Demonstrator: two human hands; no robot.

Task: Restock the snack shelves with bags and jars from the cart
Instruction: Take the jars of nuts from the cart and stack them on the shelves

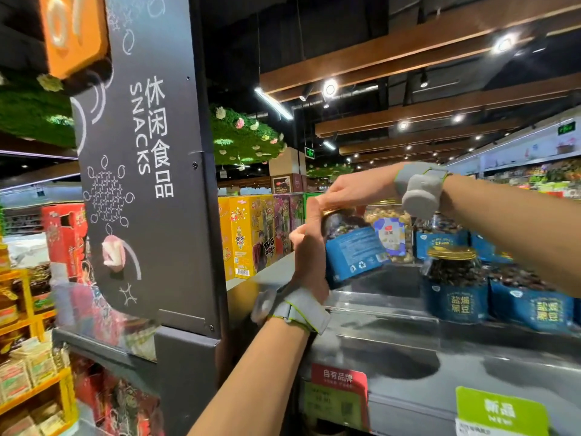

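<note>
The dark aisle panel (151,136) reads 休闲食品 SNACKS in chalk-white. Behind it, yellow boxes (240,237) say BIG ROLL. On the shelf, blue-labelled jars (452,297) carry 盐焗黑豆. A red shelf tag (339,376) says 自有品牌; a green shelf tag (500,409) says 新品.

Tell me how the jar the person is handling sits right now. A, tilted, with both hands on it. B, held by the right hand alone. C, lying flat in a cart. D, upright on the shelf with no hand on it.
A: the blue-labelled jar leans over, with the left hand gripping its side and the right hand holding its gold lid.
</note>
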